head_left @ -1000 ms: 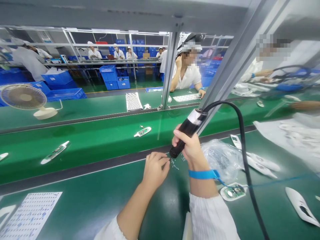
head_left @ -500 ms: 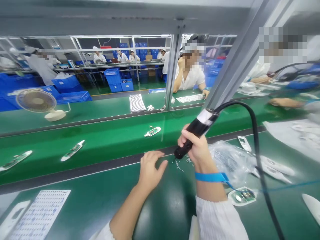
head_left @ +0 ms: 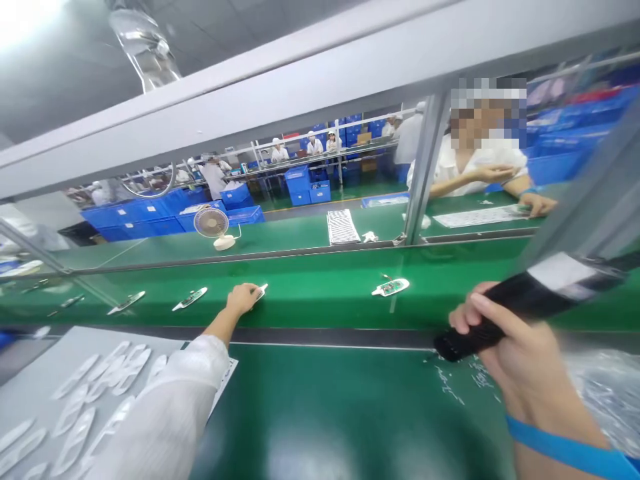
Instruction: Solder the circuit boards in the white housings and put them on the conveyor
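Far left, one grey mat under roughly a dozen white plastic shells. Next, five white-backed circuit boards strung along the green conveyor belt, one right at the left grip, fingertips on it, clenched or released too small to tell. Then the green surface, tiny screws scattered across it. Far right, the right grip clenched around one black electric screwdriver, one blue wrist strap below, one plastic bag just beside.
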`<state>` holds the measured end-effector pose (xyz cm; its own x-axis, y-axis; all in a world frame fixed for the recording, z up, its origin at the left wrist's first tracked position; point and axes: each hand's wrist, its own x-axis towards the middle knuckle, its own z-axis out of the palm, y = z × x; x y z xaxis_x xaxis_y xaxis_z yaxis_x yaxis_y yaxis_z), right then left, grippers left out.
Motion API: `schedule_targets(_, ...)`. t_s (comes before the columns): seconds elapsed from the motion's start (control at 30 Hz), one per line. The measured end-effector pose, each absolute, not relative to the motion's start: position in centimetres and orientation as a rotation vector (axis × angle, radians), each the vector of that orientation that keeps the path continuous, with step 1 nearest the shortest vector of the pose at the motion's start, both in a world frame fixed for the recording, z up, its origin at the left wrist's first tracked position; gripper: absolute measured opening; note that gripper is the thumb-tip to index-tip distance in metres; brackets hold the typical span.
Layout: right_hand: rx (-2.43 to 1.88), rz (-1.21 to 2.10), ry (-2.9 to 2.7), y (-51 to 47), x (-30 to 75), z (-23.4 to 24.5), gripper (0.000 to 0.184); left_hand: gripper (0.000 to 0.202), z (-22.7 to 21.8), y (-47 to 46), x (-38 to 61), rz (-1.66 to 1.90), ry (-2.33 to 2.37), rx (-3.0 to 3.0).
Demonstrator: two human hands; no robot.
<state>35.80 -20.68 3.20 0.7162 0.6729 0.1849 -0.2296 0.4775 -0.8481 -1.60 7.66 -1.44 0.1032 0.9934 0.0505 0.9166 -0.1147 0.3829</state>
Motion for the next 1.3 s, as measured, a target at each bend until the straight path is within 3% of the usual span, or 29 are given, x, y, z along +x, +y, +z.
schedule_targets(0.1, -0.934, 0.574, -0.559, -20.7, 35.7, 3.3, 0.025, 0.012, -1.4, 7.4, -0.2, 0.481, 1.769, 2.099)
schedule_targets(0.3, -0.907, 0.571, -0.663, -20.2, 34.1, 4.0, 0.021, 0.036, -3.9, -1.0, 6.1, 0.658, 1.442, 1.927)
schedule_targets(0.43, -0.858, 0.586, -0.768, -19.7, 31.9, 4.2, 0.019, 0.020, -7.1, -10.1, 10.4, 0.736, 1.164, 1.807)
schedule_targets(0.53, -0.844, 0.643, -0.863, -19.2, 30.4, 3.7, 0.017, 0.006, -7.5, -13.8, 11.4, 0.720, 1.176, 2.031)
schedule_targets(0.63, -0.872, 0.706, -0.967, -18.7, 29.5, 2.8, 0.015, 0.005, -6.9, -14.5, 11.2, 0.663, 1.188, 2.271)
schedule_targets(0.77, -0.945, 0.775, -1.031, -18.2, 28.7, 1.6, 0.016, 0.025, -6.8, -14.1, 11.1, 0.647, 0.868, 2.383)
schedule_targets(0.93, -0.996, 0.830, -1.056, -18.1, 28.0, 1.3, 0.016, 0.012, -7.8, -13.8, 11.4, 0.581, 0.696, 2.389)
schedule_targets(1.3, -1.056, 0.868, -1.081, -17.9, 28.0, 0.4, 0.018, 0.010, -7.8, -13.7, 11.4, 0.563, 0.694, 2.399)
